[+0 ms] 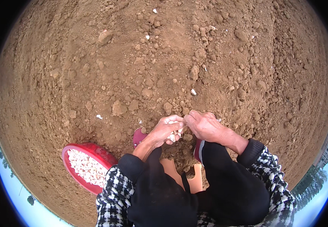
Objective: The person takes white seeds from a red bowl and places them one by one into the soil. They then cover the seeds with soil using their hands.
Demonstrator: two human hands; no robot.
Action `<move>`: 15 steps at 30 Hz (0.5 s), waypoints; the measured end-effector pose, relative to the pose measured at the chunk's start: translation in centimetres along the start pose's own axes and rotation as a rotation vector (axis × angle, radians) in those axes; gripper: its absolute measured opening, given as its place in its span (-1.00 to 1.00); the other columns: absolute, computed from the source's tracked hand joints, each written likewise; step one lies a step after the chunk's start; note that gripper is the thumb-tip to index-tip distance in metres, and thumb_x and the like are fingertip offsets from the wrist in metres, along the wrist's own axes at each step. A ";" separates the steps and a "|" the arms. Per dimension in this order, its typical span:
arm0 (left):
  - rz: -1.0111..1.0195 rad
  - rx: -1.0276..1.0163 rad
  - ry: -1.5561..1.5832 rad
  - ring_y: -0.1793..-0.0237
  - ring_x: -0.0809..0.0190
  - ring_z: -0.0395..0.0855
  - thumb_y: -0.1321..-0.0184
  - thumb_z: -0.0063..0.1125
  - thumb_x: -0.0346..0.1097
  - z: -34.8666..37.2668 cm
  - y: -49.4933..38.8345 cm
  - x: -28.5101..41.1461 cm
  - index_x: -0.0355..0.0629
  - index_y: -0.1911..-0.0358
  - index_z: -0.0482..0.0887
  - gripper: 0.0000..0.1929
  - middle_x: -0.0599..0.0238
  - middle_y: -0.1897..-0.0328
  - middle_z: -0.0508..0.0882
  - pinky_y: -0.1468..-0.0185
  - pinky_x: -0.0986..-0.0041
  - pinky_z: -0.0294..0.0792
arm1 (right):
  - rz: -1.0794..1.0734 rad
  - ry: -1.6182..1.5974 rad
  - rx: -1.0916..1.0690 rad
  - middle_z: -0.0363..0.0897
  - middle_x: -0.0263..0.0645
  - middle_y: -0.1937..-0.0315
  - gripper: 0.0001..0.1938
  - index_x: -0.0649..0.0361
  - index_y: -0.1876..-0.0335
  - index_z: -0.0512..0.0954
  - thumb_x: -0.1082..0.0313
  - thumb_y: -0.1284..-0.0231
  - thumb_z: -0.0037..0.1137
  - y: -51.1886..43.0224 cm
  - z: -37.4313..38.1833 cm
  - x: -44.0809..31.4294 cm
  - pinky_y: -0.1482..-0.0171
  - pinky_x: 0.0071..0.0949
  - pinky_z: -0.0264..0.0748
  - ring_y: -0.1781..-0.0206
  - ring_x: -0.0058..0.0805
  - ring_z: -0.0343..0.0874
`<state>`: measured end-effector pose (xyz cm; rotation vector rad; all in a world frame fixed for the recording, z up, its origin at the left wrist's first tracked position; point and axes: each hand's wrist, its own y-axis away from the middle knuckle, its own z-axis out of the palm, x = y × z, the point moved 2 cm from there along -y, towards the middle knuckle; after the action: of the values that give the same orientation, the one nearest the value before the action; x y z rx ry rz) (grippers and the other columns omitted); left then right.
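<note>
My left hand (pixel 164 130) is cupped around several white garlic cloves (pixel 172 138), held above the soil between my knees. Its fingertips meet those of my right hand (pixel 205 125), whose fingers are pinched together at the edge of the cupped cloves. Whether a clove sits in that pinch is hidden by the back of the hand. Just beyond both hands, a single garlic clove (pixel 193 92) rests on the brown soil (pixel 164 71). At my left side stands a tilted red plastic basin (pixel 103 151), filled with many loose cloves (pixel 86 166).
More pale cloves or bits lie scattered ahead, such as a clove (pixel 155 11) far off and a white piece (pixel 99 116) at left. Clods (pixel 119 108) stud the ground. A maroon shoe (pixel 139 137) is under my left forearm. Between my legs shows a peach-coloured plastic piece (pixel 195 181).
</note>
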<state>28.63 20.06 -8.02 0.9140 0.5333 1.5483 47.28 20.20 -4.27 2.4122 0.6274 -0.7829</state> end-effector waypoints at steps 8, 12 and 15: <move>0.220 -0.006 0.249 0.55 0.45 0.52 -0.44 0.01 -0.24 -0.9 -0.1 3.2 -0.16 0.04 0.54 -0.82 0.31 0.40 0.55 0.74 0.73 0.19 | 0.378 -0.136 0.506 0.55 0.02 0.35 -0.88 0.26 0.23 0.47 0.39 -0.25 0.08 -4.7 -3.5 10.5 0.22 -0.14 0.52 0.28 0.02 0.60; 0.281 -0.033 0.355 0.51 0.39 0.53 -0.46 -0.03 -0.26 -1.1 -0.1 4.2 -0.18 0.03 0.51 -0.82 0.26 0.37 0.53 0.74 0.70 0.20 | 0.329 0.229 0.480 0.51 0.04 0.32 -0.89 0.24 0.25 0.38 0.42 -0.23 0.03 -7.4 -2.6 12.7 0.24 -0.04 0.53 0.26 0.08 0.60; 0.323 -0.074 0.459 0.50 0.35 0.53 -0.46 -0.05 -0.26 -1.3 -0.2 4.5 -0.18 0.04 0.51 -0.82 0.24 0.36 0.52 0.72 0.67 0.22 | 0.224 0.358 0.471 0.48 0.02 0.32 -0.92 0.23 0.26 0.37 0.47 -0.18 -0.02 -8.1 -1.6 13.3 0.24 -0.04 0.55 0.28 0.07 0.60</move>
<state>27.76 24.65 -7.87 0.6044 0.6680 2.0779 52.95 30.80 -14.33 3.0275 0.3119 -0.4394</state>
